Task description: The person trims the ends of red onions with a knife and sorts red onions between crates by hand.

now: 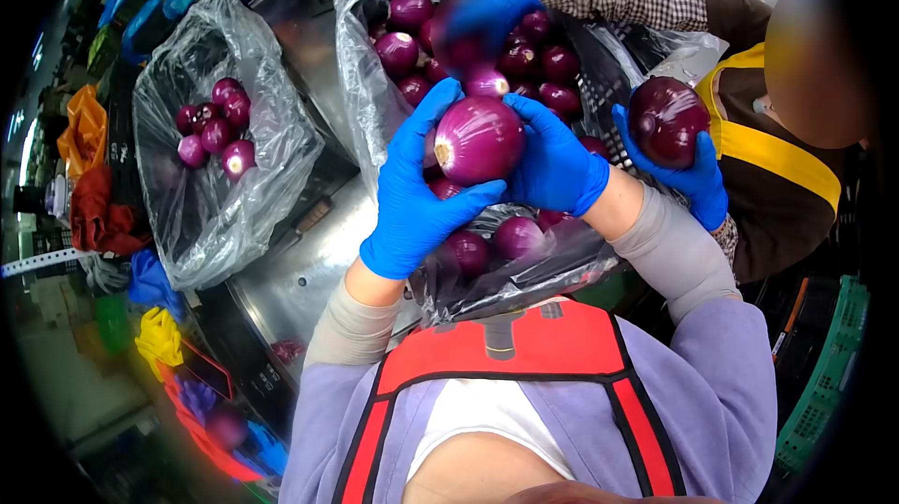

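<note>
Both of my hands wear blue gloves. A peeled red onion [479,140] is cupped between them, shiny and purple, its pale end turned to the left. My left hand [412,195] curls around its left side and underside, while my right hand [560,159] closes on its right side. Below the onion is a crate [361,96] lined with clear plastic and filled with more peeled red onions [562,64]. Fingers partly hide the onions directly beneath my hands.
A second plastic-lined crate [272,214] at left holds several red onions [217,136]. At right, a co-worker's gloved hand holds a large red onion [669,120]; their other gloved hand [496,12] is blurred over the crate. A metal surface [318,265] lies between the crates.
</note>
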`<state>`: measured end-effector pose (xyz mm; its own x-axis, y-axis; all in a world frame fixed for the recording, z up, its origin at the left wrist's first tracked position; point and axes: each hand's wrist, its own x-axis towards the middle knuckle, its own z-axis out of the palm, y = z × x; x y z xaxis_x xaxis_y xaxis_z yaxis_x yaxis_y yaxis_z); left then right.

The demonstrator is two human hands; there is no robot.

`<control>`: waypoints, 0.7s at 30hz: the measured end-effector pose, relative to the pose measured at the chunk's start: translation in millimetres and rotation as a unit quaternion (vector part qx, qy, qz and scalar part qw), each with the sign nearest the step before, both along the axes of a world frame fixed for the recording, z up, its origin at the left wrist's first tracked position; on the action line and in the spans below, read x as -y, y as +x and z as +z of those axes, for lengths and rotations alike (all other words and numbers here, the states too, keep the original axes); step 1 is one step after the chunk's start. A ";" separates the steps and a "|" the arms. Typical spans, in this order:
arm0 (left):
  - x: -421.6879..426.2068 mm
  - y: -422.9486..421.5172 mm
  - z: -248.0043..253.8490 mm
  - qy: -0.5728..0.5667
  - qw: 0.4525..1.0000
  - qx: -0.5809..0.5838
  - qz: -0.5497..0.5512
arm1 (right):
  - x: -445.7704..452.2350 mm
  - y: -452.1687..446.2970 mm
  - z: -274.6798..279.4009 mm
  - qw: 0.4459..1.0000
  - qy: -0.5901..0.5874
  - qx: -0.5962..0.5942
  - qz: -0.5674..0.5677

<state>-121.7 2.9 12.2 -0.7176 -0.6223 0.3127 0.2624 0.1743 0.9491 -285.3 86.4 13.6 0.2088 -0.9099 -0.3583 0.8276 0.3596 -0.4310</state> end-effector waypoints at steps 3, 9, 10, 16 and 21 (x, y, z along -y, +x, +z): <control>2.9 0.7 -7.3 -0.068 0.996 0.021 0.063 | 4.0 1.7 -2.3 0.999 -0.002 -0.049 0.006; 7.9 -1.2 -5.5 -0.230 0.960 0.083 0.136 | 3.8 4.4 -12.8 0.991 -0.035 -0.131 0.017; 8.2 -2.5 -5.3 -0.230 0.960 0.082 0.135 | 4.3 6.6 -10.2 0.991 -0.053 -0.121 -0.003; 12.7 -14.3 2.3 -0.012 0.999 0.016 0.027 | 6.9 3.9 -10.7 0.997 -0.014 -0.067 -0.048; 18.4 -35.8 22.3 0.033 0.997 -0.061 -0.032 | 10.9 -2.4 4.3 0.991 -0.058 -0.069 -0.094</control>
<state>-157.5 -15.5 34.4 -0.7159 -0.5984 0.3598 0.3845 0.0924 0.9185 -287.7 75.5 17.9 -0.0128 -0.9646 -0.2633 0.8053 0.1461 -0.5746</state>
